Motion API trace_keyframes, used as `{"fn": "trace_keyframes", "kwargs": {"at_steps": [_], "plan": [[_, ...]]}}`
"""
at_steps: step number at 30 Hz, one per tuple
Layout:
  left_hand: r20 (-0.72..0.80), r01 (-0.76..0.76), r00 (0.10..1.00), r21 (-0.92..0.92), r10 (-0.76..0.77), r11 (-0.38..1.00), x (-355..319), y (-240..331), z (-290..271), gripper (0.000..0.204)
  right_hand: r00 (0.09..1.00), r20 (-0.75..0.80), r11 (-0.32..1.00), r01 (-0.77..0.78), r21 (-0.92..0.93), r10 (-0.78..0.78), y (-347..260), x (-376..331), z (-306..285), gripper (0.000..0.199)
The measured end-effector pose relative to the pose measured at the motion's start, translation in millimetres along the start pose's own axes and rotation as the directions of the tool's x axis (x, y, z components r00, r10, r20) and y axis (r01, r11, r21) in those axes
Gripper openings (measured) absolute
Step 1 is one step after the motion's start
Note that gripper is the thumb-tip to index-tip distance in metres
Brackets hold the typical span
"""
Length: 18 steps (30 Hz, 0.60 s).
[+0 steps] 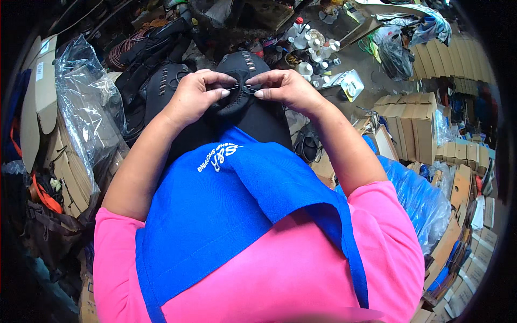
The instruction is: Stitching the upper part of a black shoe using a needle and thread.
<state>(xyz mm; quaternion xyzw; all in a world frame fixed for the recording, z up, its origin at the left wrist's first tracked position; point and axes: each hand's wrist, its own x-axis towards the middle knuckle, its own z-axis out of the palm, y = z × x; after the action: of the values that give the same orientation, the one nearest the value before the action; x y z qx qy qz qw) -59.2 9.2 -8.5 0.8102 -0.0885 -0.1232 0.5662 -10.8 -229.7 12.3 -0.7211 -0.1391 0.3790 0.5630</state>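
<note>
A black shoe upper (pixel 243 65) with a row of lace slots rests on my lap, over dark trousers. My left hand (pixel 196 94) pinches its rim from the left, fingers closed on the black material. My right hand (pixel 285 86) meets it from the right, thumb and forefinger pinched on a thin dark lace or thread (pixel 240 88) stretched between both hands. The far end of the thread is hidden by my fingers. A blue apron (pixel 226 204) over a pink shirt fills the lower middle of the view.
More black shoe uppers (pixel 161 81) lie piled to the left. Clear plastic bags (pixel 86 97) and flat cardboard sit at far left. Small white bottles (pixel 315 51) stand on the floor ahead. Stacked cardboard boxes (pixel 414 121) and a blue plastic bag (pixel 420 199) are at right.
</note>
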Motion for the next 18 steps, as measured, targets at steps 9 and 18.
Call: {"fn": "trace_keyframes", "kwargs": {"at_steps": [9, 18], "plan": [[0.046, 0.094, 0.995, -0.225, -0.086, 0.970, 11.0, -5.4, 12.4, 0.025, 0.995, -0.093, 0.999, 0.035, 0.038, -0.031, -0.1, 4.6, 12.2, 0.021], [-0.001, 0.029, 1.000, -0.096, -0.029, 0.995, 20.1, 16.7, -1.2, 0.023, 0.999, -0.041, 0.997, -0.004, -0.079, 0.000, -4.9, 16.4, 3.6, 0.014]]}}
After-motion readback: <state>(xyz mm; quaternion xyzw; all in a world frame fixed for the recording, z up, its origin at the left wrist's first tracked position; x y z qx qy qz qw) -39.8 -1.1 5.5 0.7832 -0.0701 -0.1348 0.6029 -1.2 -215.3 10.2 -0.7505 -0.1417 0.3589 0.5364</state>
